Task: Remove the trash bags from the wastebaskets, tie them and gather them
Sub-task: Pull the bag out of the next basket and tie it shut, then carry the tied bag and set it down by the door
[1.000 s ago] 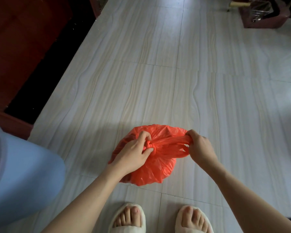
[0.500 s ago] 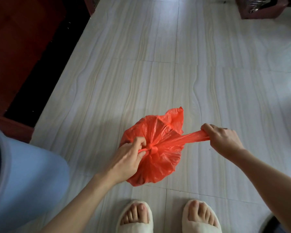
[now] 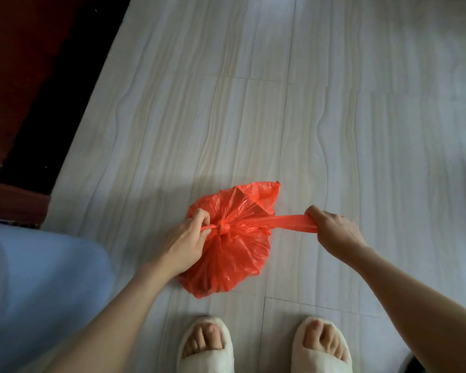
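Floor (image 3: 253, 117): pale tiles with a wavy wood-grain pattern and thin grout lines, filling most of the head view.

Dark red surface (image 3: 16, 76): along the left edge, bordered by a black strip next to the tiles; its nature cannot be told.

Light blue object (image 3: 43, 292): large, soft-edged and blurred, at lower left, close to the camera; cannot be identified.

Arms: two bare forearms enter from the bottom corners and reach inward to the bag.

Trash bag (image 3: 234, 259): orange-red thin plastic, bulging with contents, lying on the floor just ahead of the feet, between the two hands. Its mouth is gathered toward a knot (image 3: 222, 227) on top. A loose flap of plastic stands up at the far right side.

Slippers (image 3: 206, 345): a cream open-toed pair, toes showing, at the bottom edge, near the bag but apart from it.

Left hand (image 3: 189, 238): closed, pinching a short end of the plastic right beside the knot, resting on the bag's left upper side.

Right hand (image 3: 331, 227): closed in a fist around the other end, held out to the right of the bag, clear of its body.

Strip (image 3: 285, 223): stretched taut and nearly level from the knot to the right hand.
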Action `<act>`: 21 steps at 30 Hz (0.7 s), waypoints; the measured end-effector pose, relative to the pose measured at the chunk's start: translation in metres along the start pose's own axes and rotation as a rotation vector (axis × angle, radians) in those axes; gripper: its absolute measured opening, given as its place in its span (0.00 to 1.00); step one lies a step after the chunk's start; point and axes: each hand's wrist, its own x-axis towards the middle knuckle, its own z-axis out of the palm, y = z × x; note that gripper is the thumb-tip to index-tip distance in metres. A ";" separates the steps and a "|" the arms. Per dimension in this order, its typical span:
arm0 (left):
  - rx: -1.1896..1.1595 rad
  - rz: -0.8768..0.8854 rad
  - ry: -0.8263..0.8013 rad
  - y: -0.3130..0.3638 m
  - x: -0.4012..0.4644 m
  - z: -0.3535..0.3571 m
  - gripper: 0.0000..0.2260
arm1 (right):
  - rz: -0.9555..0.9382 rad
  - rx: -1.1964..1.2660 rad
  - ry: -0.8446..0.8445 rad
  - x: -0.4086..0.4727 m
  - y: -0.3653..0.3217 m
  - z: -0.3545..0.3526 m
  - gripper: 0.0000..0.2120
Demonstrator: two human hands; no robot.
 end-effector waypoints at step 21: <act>0.349 -0.047 -0.238 0.346 -0.093 -0.344 0.17 | 0.788 0.744 -0.006 -0.229 -0.077 -0.438 0.16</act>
